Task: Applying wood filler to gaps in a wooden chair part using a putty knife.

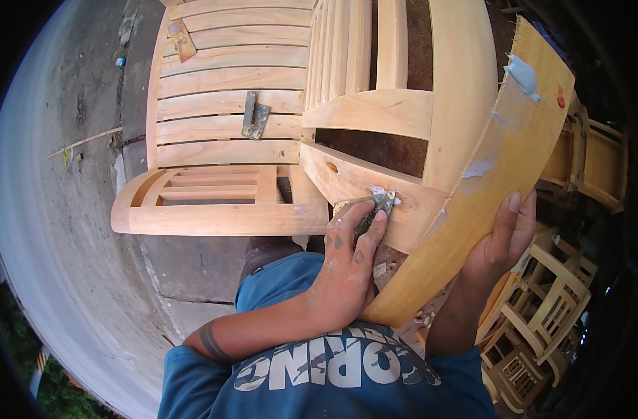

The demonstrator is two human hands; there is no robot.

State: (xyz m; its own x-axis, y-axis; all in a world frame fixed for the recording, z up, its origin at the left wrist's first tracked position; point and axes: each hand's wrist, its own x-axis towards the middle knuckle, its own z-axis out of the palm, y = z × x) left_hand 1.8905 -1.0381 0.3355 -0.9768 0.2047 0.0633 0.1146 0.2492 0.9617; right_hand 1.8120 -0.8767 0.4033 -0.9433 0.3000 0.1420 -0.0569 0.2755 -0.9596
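Observation:
My left hand (347,262) grips a small dark putty knife (376,213), its blade against a wooden leg panel of a slatted bench (225,78). Pale putty (379,190) sits on the wood at the blade's edge. In my right hand (504,237) is a long wooden board (497,167), held slanted along the bench's right side, fingers round its outer edge. A thick light blue-grey putty blob (523,77) lies near the board's far end, with thinner smears (478,168) lower down. A small knot hole (331,167) shows in the panel left of the putty.
On the seat slats lie a dark metal scraper (255,115) and a stained wooden piece (181,40). The bench's armrest (225,220) is at the near left. Stacked wooden chairs (542,300) stand at the right, beside grey concrete ground (88,174) on the left.

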